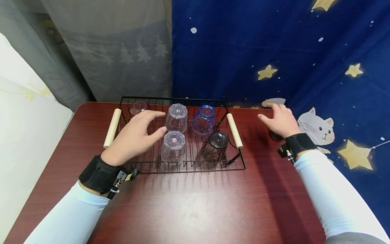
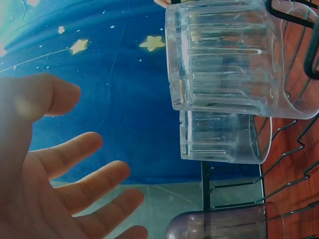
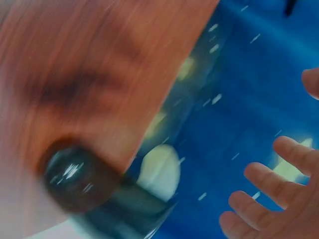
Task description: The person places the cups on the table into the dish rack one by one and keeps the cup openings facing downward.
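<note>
My left hand hovers over the left part of a black wire rack, fingers and thumb spread apart, holding nothing. Nearest its fingertips are two clear faceted glasses, a rear one and a front one, both upside down. A pale purple-tinted glass is partly hidden behind that hand in the head view. On the rack's right half stand a blue glass and a dark glass. My right hand, fingers loosely extended, is above another dark glass, mostly covered in the head view.
Light wooden handles mark the rack's left end and right end. A reddish-brown table carries it all. Behind hang a grey curtain and a blue starry curtain; a white surface lies left.
</note>
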### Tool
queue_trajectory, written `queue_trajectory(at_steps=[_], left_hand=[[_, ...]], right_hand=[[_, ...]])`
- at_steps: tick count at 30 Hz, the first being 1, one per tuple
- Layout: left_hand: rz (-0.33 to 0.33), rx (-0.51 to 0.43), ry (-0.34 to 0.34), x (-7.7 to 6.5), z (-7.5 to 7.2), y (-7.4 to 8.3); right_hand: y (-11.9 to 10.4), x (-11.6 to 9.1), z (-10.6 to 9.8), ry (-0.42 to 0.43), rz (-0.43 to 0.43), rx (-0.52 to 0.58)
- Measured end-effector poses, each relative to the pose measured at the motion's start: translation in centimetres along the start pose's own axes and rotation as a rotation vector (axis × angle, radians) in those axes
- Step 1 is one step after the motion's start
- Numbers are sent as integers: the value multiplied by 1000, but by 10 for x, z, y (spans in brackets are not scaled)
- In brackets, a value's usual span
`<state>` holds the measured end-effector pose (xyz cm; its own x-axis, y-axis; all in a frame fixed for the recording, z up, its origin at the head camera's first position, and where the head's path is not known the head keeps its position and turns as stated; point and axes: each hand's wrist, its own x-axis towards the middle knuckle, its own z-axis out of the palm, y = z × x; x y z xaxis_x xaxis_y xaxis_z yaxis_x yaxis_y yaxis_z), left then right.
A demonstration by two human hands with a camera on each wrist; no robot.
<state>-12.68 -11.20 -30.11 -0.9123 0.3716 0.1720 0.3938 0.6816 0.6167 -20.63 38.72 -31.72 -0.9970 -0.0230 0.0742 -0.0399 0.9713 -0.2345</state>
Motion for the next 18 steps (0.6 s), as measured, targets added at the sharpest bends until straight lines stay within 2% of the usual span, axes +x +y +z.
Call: queue_trajectory(at_steps=[5,10,15,18], left_hand=[[16,-31,47,-3,0,-1],[17,-35,60,-5,0,-3],[9,-26,66,-2,-3,-5],[9,-23,68,1,-7,-6]], right_hand=[[37,2,5,-27,121,-24],[63,0,9,-63,214,-35],[84,2,16,-98,248,-2],[92,1,20,-111,246,54]])
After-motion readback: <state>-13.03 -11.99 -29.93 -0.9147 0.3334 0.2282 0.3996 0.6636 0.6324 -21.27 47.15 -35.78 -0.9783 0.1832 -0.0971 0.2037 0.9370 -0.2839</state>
